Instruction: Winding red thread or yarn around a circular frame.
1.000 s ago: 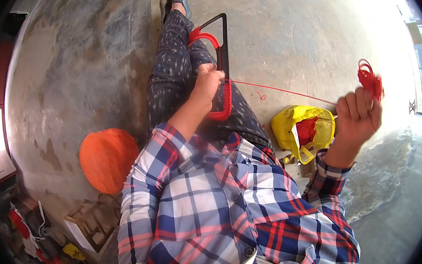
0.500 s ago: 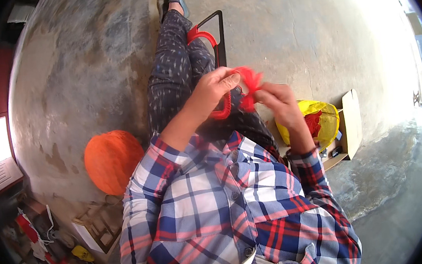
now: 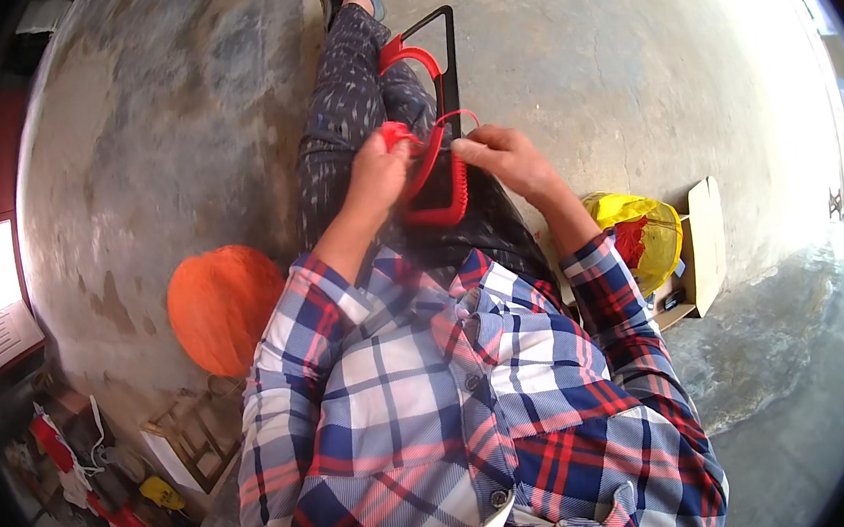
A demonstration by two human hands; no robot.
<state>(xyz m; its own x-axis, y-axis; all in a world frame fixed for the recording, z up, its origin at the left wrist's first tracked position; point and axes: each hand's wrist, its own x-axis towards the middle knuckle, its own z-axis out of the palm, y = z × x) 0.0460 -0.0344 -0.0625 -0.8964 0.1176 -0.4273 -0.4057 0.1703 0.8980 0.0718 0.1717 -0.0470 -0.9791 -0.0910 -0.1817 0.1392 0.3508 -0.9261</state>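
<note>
**Both hands work red cord on a black frame across the lap**

The concrete floor [image 3: 180, 134] fills most of the view, grey and mottled, brightly lit toward the right. The person sits on it with legs stretched out ahead, wearing a plaid shirt [image 3: 455, 411] in red, blue and white and dark patterned trousers [image 3: 339, 120].

To the person's left, a round orange cushion-like object [image 3: 220, 306] lies on the floor just beside the hip. To the right, a yellow bag [image 3: 640, 229] with something red inside sits against a flattened piece of cardboard [image 3: 701, 239]. In the lower left, a jumble of small things lies in shadow, too dark to tell apart.

A black rectangular frame [image 3: 446, 61] rests along the legs, its far end reaching toward the feet. Red cord [image 3: 435, 177] wraps its near end in a dense band and loops over the far part as well.

The left hand [image 3: 374, 172] is at the frame's left edge, fingers curled and closed on a small bunch of the red cord. The right hand [image 3: 508, 161] is at the frame's right edge, thumb and forefinger pressed together, pinching a strand of the same cord where it arcs up over the frame. The two hands are near each other, with the frame's near end between them.
</note>
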